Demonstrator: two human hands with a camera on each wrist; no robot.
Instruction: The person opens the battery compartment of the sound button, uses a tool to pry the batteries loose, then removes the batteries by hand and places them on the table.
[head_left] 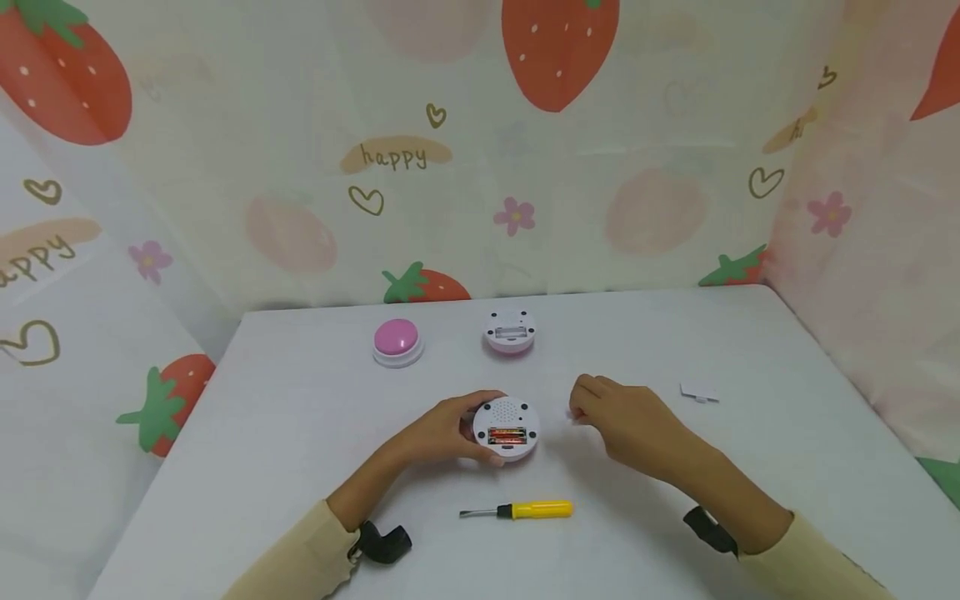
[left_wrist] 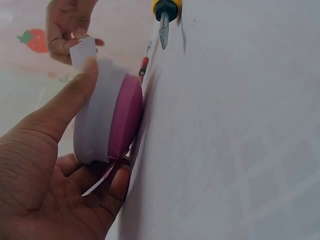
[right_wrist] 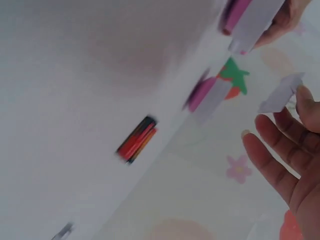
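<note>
My left hand (head_left: 450,429) grips a round white-and-pink push-button (head_left: 517,454) by its side, underside up. Two red-and-gold batteries (head_left: 507,436) lie in its uncovered compartment. To the right, my right hand (head_left: 618,421) pinches a small white battery cover (right_wrist: 282,95) between thumb and fingers, apart from the button. That cover is mostly hidden in the head view, but the left wrist view shows it near the button's white base (left_wrist: 97,120). In front of the button lies a yellow-handled screwdriver (head_left: 536,509).
Behind my hands, one pink button (head_left: 396,337) stands upright and another (head_left: 510,332) lies underside up, its compartment uncovered. A second white cover (head_left: 699,392) lies at the right. Red-and-black batteries (right_wrist: 136,140) rest on the white table (head_left: 300,433). Printed cloth hangs behind.
</note>
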